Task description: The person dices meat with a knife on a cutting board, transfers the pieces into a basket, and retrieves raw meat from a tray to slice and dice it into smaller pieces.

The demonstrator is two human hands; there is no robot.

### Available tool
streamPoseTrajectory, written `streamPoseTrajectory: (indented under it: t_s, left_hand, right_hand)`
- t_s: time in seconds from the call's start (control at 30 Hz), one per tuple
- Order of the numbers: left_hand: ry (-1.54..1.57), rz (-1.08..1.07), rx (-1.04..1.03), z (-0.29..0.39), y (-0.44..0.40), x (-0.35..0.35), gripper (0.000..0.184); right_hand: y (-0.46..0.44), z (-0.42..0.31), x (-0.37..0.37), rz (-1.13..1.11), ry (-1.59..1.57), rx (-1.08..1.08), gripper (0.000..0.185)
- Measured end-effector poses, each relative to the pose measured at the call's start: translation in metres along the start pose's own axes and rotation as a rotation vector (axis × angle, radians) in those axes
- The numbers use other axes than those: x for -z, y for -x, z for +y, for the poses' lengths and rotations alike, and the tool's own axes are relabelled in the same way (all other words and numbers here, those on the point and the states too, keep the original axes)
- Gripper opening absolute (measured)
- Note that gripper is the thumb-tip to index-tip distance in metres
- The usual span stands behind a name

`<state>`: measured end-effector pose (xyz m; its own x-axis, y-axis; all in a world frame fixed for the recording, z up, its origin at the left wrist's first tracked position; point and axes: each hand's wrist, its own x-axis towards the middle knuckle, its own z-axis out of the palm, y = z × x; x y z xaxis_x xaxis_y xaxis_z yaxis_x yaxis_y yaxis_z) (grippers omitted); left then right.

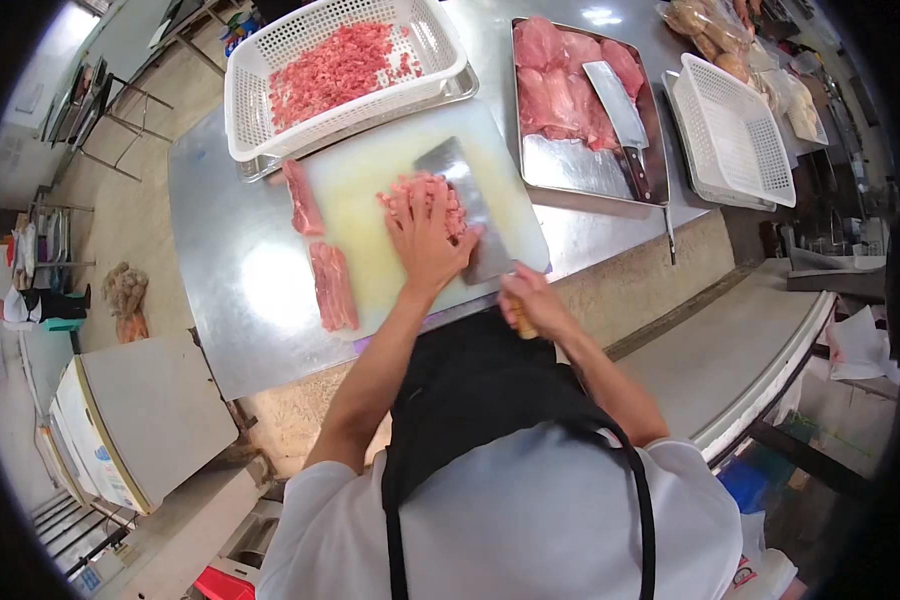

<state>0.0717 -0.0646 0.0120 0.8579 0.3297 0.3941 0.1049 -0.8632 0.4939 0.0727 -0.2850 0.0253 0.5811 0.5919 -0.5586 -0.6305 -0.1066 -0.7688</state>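
Cleaver point(477, 205) at the frame's centre, our right hand point(540, 303) has its fingers clamped on the handle point(523, 318); our left hand point(430, 250) lays its fingers slightly apart over diced meat point(457, 213) beside the blade — we do well to keep that thumb off the edge. Left of centre, meat strips point(332, 287) lie along the cutting board point(362, 255); beyond, a white basket point(353, 110) crowds it — upper right, a tray point(570, 172) bears meat slabs point(560, 95).

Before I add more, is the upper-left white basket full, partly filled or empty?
Partly filled: the white basket holds chopped meat across its middle, with bare floor showing beside it.
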Motion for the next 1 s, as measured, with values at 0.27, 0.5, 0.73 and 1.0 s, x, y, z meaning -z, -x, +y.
streamPoseTrajectory:
  t_s: [0.27, 0.5, 0.73, 1.0]
  left_hand:
    - [0.139, 0.246, 0.131, 0.010, -0.016, -0.005, 0.054]
    - [0.225, 0.280, 0.021, 0.054, -0.083, 0.055, 0.052]
    - [0.221, 0.538, -0.154, -0.006, -0.267, 0.056, 0.037]
    - [0.189, 0.003, 0.066, -0.103, -0.108, 0.005, 0.034]
  right_hand:
    - [0.009, -0.031, -0.033, -0.126, 0.043, 0.035, 0.027]
    - [0.029, -0.090, -0.046, -0.175, -0.006, 0.163, 0.030]
    - [-0.009, -0.178, -0.041, -0.141, 0.223, 0.382, 0.024]
    - [0.032, -0.061, 0.038, -0.023, 0.177, 0.122, 0.024]
